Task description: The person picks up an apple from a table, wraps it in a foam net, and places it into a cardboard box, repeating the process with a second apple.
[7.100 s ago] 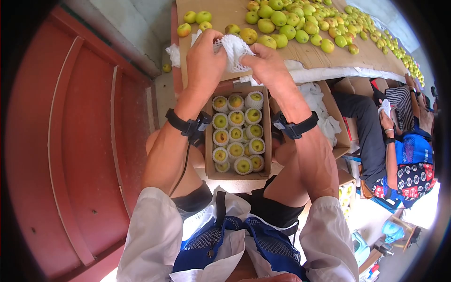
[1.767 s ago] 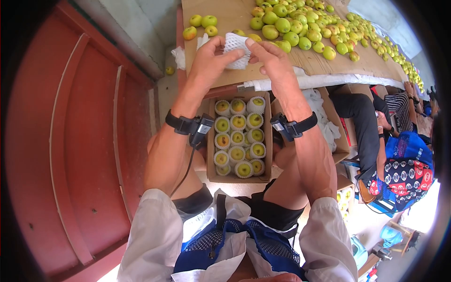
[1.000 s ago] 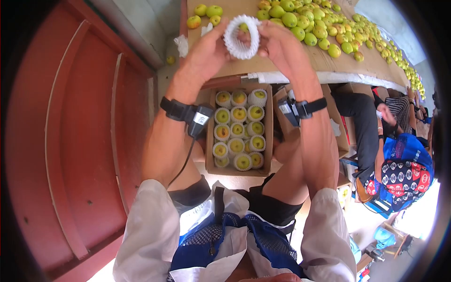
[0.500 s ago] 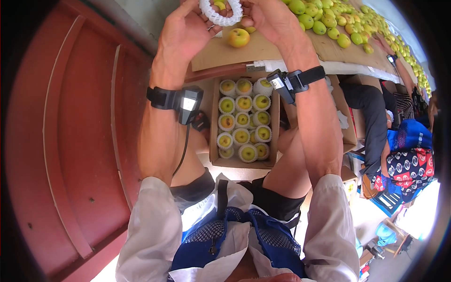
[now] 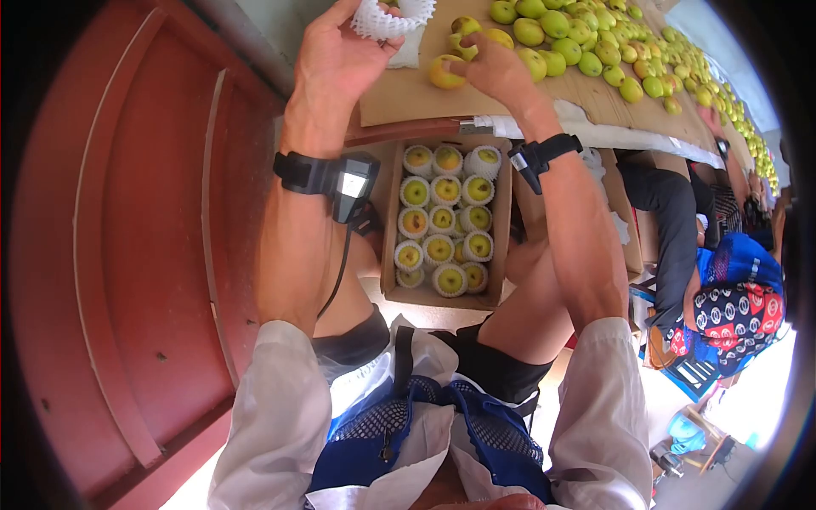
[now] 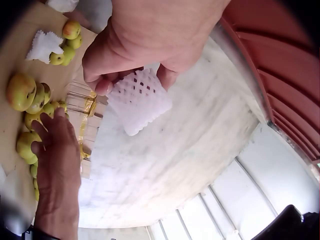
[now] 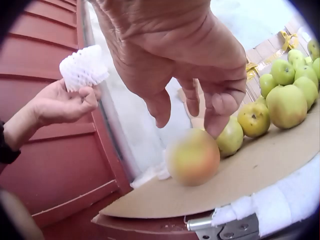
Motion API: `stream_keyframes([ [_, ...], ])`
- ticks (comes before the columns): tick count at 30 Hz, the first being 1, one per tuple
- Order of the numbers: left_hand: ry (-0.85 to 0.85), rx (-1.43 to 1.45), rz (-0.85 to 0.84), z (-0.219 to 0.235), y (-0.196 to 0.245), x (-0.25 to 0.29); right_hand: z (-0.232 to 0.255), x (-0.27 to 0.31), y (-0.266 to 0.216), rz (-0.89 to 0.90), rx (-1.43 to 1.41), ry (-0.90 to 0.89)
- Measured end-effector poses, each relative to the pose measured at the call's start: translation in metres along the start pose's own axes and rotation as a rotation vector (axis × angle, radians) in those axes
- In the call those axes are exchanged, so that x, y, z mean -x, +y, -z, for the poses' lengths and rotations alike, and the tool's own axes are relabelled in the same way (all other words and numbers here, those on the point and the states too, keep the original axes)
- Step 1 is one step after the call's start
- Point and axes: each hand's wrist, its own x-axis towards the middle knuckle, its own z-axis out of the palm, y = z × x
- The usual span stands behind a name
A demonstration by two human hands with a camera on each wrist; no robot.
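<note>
Currently, in the head view, the left hand [image 5: 350,58] is holding a white foam net sleeve [image 5: 393,25] at the top edge, while the right hand [image 5: 500,75], its fingers parted, is hovering at a yellow-red apple [image 5: 444,73] that is lying on the cardboard-covered tabletop [image 5: 412,98]. Loose apples [image 5: 578,47] are crowding behind, so a careless nudge could be sending one over the near edge and into the carton [image 5: 503,212] of sleeved apples [image 5: 441,220], bruising both. A white label [image 5: 352,184] is showing on the left wrist's camera, and round emblems are repeating across a red-and-black cloth [image 5: 739,310] at far right; neither is giving readable words.

In the left wrist view, the left fingers and thumb are gripping the sleeve by one end; squeezing harder could be collapsing its mouth or tearing the netting. No lettering is standing out.

In the right wrist view, the right fingers are arching wide over the apple; whether a fingertip is touching, I cannot tell. An off-centre grasp could be letting it slip. Nothing legible is appearing.
</note>
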Motion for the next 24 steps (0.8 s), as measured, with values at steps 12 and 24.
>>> stream_keyframes([
  [12, 0.044, 0.053, -0.036, 0.009, 0.006, -0.013, -0.039, -0.01, 0.019, -0.118, -0.516, -0.248],
  [24, 0.072, 0.047, -0.108, 0.029, 0.024, -0.021, -0.008, -0.002, 0.022, -0.185, -1.562, -0.702],
])
